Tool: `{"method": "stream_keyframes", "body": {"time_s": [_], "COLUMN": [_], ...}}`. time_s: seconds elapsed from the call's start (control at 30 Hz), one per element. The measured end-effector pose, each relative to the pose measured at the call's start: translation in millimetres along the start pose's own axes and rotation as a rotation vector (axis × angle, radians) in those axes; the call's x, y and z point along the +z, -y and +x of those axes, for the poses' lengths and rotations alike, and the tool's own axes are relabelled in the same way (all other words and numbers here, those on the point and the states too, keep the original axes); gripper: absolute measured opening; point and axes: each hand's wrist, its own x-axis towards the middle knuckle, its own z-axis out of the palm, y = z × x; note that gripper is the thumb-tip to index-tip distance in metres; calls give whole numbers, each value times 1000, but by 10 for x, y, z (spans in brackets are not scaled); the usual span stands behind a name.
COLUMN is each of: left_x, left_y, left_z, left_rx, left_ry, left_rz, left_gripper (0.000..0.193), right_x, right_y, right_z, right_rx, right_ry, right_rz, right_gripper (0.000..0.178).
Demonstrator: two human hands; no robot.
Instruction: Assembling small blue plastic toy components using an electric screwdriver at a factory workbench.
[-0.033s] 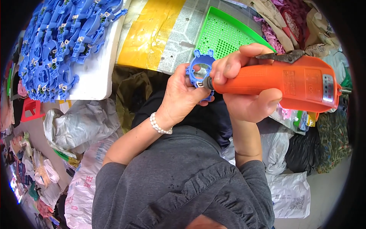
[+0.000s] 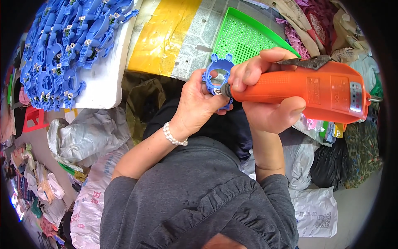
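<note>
My left hand [image 2: 198, 102] is closed round a blue plastic part [image 2: 219, 66] with a round opening and small ear-like tabs on top. In my right hand [image 2: 265, 93] is an orange electric screwdriver [image 2: 315, 89], lying nearly level with its tip end pointing left. The dark collar [image 2: 226, 90] at its front meets the lower side of the blue part, beside my left thumb. The collar and my fingers hide the bit and the spot it touches. A dark metal clip [image 2: 309, 62] lies along the top of the screwdriver by my right fingers.
Many similar blue parts [image 2: 68, 50] are heaped on a white foam board [image 2: 103, 79] at the far left. A green perforated tray [image 2: 248, 39] stands on the taped work surface [image 2: 161, 37] ahead. Plastic bags [image 2: 89, 133] lie at the left, with a black bag [image 2: 329, 164] at the right.
The rear end of the orange screwdriver has shifted very slightly left and down. Both hands and the blue part stay in place.
</note>
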Motion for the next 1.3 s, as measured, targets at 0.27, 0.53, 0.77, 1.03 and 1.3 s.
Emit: {"method": "stream_keyframes", "body": {"time_s": [0.27,0.53,0.77,1.03,1.3], "left_x": [45,-15,-396,-1478,-2655], "left_y": [110,20,85,474,1181], "left_z": [-8,-14,-315,-452,-423], "left_rx": [96,23,72,116,-338], "left_ry": [-67,53,63,-361,-439], "left_rz": [-7,-75,112,433,1084], "left_gripper": [43,45,62,59,108], "right_x": [40,-128,-377,-533,-526], "right_y": [40,8,180,195,171], "right_z": [-66,27,194,158,175], "right_rx": [11,-146,-158,-218,-211], "right_ry": [-27,193,133,48,48], "right_rz": [-136,66,50,7,-30], "right_gripper": [75,91,87,84,83]}}
